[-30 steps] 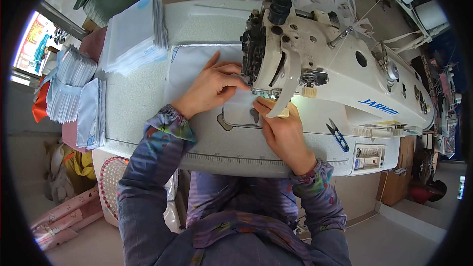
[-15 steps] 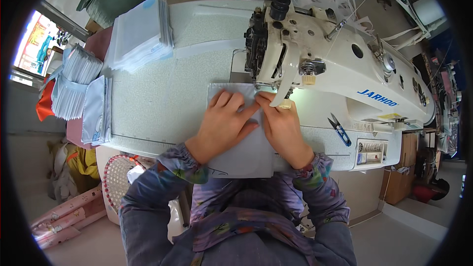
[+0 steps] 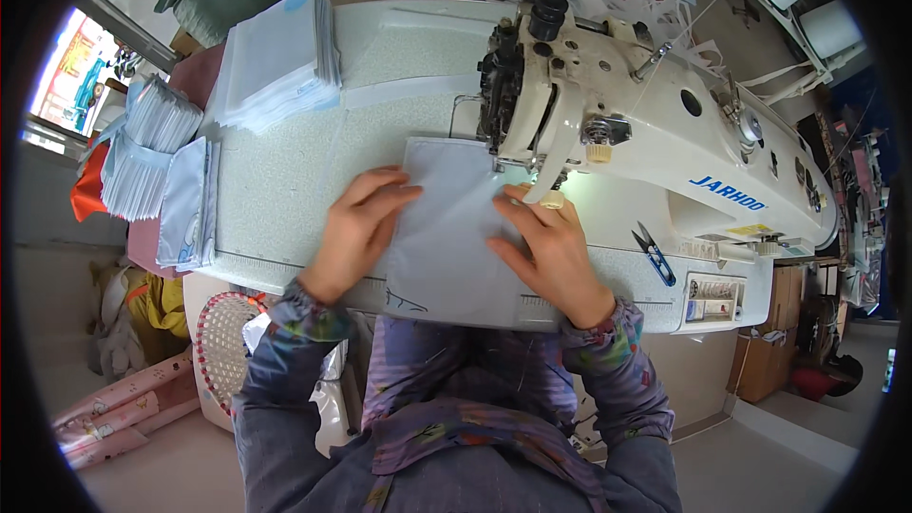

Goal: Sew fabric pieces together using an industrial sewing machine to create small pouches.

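Resting part-spread right hand (image 3: 559, 255) on pale-grey rectangular cloth (image 3: 446, 252), seven o'clock of white metal sewing machine (image 3: 651, 128), probably against slipping. Curling left hand (image 3: 353, 228) loosely at cloth's ten-o'clock edge; seeing no pinch by either.

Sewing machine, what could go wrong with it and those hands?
The right hand has its fingertips close to the needle end of the sewing machine, so a finger might get poked if it slips. The pale cloth reaches the front edge of the table, so it could droop and pull crooked. The blue snips lie nearby with pointed blades apart, so a careless bump might prick.
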Demonstrator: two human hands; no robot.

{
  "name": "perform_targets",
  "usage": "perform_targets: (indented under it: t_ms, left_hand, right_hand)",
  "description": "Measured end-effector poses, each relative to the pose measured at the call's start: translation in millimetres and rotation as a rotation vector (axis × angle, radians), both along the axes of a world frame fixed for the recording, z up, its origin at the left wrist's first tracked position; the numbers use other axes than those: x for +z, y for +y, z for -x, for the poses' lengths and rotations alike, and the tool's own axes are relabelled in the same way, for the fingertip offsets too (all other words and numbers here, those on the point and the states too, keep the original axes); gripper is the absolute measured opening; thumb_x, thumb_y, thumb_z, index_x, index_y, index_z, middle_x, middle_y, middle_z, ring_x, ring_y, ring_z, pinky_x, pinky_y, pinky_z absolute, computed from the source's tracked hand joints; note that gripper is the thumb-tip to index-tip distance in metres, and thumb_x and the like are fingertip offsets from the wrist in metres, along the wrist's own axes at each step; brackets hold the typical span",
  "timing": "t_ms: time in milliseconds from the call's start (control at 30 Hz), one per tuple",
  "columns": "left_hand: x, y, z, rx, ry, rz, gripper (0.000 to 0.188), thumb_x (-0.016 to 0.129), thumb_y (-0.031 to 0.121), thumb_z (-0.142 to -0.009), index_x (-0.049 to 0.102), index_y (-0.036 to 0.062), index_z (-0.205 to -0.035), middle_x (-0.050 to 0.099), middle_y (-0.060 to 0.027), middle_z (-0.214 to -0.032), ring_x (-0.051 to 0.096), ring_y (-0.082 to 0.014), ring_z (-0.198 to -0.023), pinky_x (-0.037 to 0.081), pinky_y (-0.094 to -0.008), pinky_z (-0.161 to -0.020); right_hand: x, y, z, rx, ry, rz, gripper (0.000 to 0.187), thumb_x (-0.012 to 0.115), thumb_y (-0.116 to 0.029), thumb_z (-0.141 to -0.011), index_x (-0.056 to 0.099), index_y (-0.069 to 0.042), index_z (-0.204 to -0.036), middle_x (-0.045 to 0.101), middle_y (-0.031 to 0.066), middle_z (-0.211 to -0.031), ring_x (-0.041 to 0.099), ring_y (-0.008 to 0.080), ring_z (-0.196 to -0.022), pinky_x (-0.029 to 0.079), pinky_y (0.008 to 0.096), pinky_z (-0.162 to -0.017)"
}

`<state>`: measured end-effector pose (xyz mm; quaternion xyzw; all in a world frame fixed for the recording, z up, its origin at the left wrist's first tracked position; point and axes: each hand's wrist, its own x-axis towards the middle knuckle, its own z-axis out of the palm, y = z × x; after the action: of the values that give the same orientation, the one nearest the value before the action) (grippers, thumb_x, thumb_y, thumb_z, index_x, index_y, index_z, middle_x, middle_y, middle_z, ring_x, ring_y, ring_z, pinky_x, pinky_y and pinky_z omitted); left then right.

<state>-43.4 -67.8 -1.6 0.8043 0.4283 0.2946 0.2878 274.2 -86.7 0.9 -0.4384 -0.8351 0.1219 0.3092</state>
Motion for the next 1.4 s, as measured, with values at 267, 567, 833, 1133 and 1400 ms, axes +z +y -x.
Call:
perform_targets:
  t_ms: [267,567,833,1133,1400]
  left_hand:
    - [27.2,-39.7,3.2,-0.063,0.345,-0.202,0.070,0.076,-0.001,-0.075,0.074,0.0171,-0.142,0.062,-0.0099,-0.155,0.051,-0.0368,-0.154,0.038,-0.0584,-0.131]
    - [14.3,0.8,-17.1,-0.379,0.067,-0.179,0.028,0.075,0.012,-0.072,0.086,0.0115,-0.097,0.075,0.0004,-0.095,0.070,-0.0263,-0.093,0.055,-0.0404,-0.088]
    - [8.7,30.2,-20.8,-0.369,0.048,-0.191,0.026,0.081,0.013,-0.070,0.085,0.0122,-0.096,0.072,0.0010,-0.093,0.068,-0.0260,-0.091,0.053,-0.0395,-0.089]
    - [2.2,62.3,-26.0,-0.352,0.024,-0.196,0.021,0.087,0.013,-0.073,0.085,0.0144,-0.095,0.071,0.0004,-0.092,0.069,-0.0252,-0.092,0.053,-0.0397,-0.090]
    - [-6.7,84.2,-29.3,-0.314,-0.005,-0.258,0.024,0.086,0.009,-0.072,0.086,0.0143,-0.096,0.072,-0.0001,-0.091,0.069,-0.0254,-0.091,0.054,-0.0388,-0.088]
  right_hand:
    - [5.6,1.3,1.5,-0.024,-0.031,0.024,0.058,0.091,-0.028,-0.088,0.072,-0.001,-0.136,0.068,0.0134,-0.150,0.064,0.0349,-0.138,0.047,0.0474,-0.112]
    - [7.1,1.8,2.8,0.002,-0.060,0.026,0.062,0.091,-0.029,-0.087,0.073,-0.002,-0.139,0.070,0.0101,-0.149,0.065,0.0308,-0.137,0.047,0.0440,-0.111]
    - [6.0,2.6,2.6,0.000,-0.050,0.016,0.061,0.091,-0.029,-0.087,0.073,-0.002,-0.138,0.072,0.0099,-0.146,0.066,0.0308,-0.134,0.047,0.0455,-0.110]
    - [6.1,2.4,4.2,-0.006,-0.066,0.010,0.061,0.090,-0.029,-0.088,0.072,-0.002,-0.140,0.071,0.0107,-0.146,0.066,0.0334,-0.132,0.048,0.0476,-0.109]
    - [6.5,2.2,7.5,-0.014,-0.075,0.012,0.062,0.090,-0.030,-0.087,0.071,-0.003,-0.141,0.070,0.0107,-0.146,0.067,0.0346,-0.130,0.048,0.0478,-0.107]
